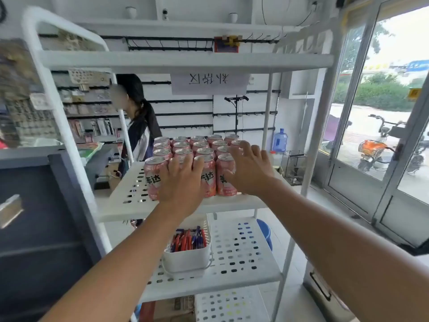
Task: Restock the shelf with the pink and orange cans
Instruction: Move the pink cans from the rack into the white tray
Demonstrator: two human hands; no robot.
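At the middle tier (pixel 130 189) of the white rack (pixel 185 62), I saw the pink and orange cans (pixel 199 145) standing upright in a tight block several rows deep, set toward the right half of the perforated board. Front row: just behind the tier's front lip. Left of the block: a bare strip of board reaching to the rack's left post. Right of the block: little board before the right post. Above: clear height up to the next shelf.

My left hand (pixel 183 182) lay flat against the front row, covering the second can from the left, with its fingers nearly straight and their tips at the rim; it gripped nothing. My right hand (pixel 250 168) rested on the block's right flank, fingers spread wide over the can tops and thumb on the front-right can; it also closed on nothing.

On the lower tier (pixel 236 247) stood a white bin (pixel 185 259) of pens (pixel 188 240).
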